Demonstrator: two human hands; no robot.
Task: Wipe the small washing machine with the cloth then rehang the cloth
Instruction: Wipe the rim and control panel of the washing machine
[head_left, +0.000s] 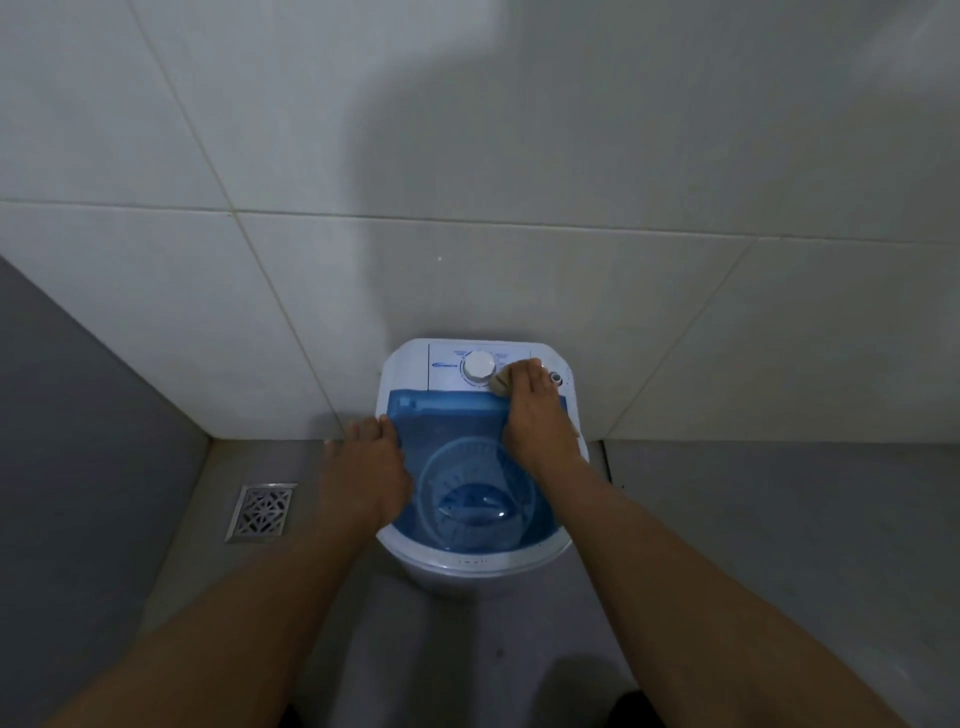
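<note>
A small white washing machine (405, 364) with a see-through blue lid (447, 421) stands on the floor against the tiled wall. Its white control panel at the back carries a round white dial (479, 366). My right hand (537, 421) presses a small beige cloth (500, 383) onto the panel just right of the dial; most of the cloth is hidden under my fingers. My left hand (366, 470) rests on the machine's left rim, fingers curled over the edge of the lid.
A square metal floor drain (261, 512) lies to the left of the machine. White wall tiles (467, 156) rise behind it, and a grey wall (78, 415) closes the left side. Grey floor (779, 519) extends to the right.
</note>
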